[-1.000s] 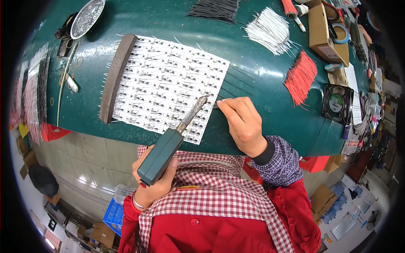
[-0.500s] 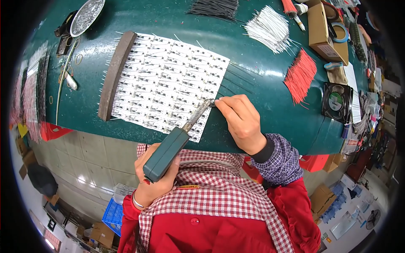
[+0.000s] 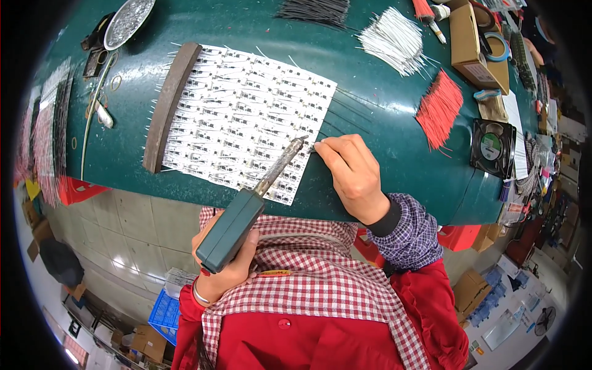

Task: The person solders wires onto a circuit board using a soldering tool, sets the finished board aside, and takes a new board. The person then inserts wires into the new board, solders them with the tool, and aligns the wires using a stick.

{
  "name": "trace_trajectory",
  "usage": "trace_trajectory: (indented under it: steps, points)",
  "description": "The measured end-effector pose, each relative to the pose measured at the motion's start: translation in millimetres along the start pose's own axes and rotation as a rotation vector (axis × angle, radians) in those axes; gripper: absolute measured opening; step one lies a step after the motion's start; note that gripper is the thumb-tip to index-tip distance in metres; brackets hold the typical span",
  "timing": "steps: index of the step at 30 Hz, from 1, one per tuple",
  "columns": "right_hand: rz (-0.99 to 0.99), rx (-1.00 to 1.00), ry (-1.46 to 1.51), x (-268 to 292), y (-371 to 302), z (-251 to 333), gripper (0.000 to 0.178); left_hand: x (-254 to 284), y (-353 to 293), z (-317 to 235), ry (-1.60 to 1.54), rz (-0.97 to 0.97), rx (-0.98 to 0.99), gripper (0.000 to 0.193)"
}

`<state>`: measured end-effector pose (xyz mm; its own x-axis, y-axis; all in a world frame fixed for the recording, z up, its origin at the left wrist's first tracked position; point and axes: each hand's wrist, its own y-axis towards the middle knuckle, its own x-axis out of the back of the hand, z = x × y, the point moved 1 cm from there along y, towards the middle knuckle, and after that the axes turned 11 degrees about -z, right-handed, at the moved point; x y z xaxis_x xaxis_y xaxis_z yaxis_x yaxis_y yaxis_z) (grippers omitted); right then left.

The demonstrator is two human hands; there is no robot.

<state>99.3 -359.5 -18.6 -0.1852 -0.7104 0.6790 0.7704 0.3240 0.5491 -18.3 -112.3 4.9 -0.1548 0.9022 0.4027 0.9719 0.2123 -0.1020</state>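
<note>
A white panel of many small circuit boards (image 3: 246, 117) lies on the green table, dotted with black components and thin leads. My left hand (image 3: 237, 262) grips the dark green handle of a soldering iron (image 3: 231, 228). Its metal tip points up and right, over the panel near the right edge. At that edge my right hand (image 3: 354, 176) is closed in a pinch on a thin black wire, mostly hidden by the fingers. Several black wires (image 3: 348, 117) stick out from the same edge, farther up.
A brown bar (image 3: 172, 108) lies across the panel's left edge. Bundles of black (image 3: 314, 12), white (image 3: 391, 42) and red wires (image 3: 439, 110) lie beyond and to the right. A small fan (image 3: 492, 148) and a cardboard box (image 3: 472, 49) stand at right; a metal dish (image 3: 128, 23) is far left.
The soldering iron has drawn back down and left, its tip moving away from my right fingertips. My right hand stays almost in place at the panel's edge.
</note>
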Motion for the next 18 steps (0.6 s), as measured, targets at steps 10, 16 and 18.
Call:
trace_trajectory:
  steps: [10,16,18]
  points:
    - [-0.022,0.046,0.021,3.2,-8.7,7.2,0.036,6.7,-6.9,2.4,0.033,0.040,0.007,0.027]
    - [-0.011,-0.008,0.064,2.5,-9.4,10.9,0.043,3.9,-4.7,-1.8,0.014,0.051,-0.001,0.025]
    - [0.000,0.025,0.049,3.0,-7.6,8.9,0.039,3.4,-3.9,-2.9,0.003,0.065,0.028,0.025]
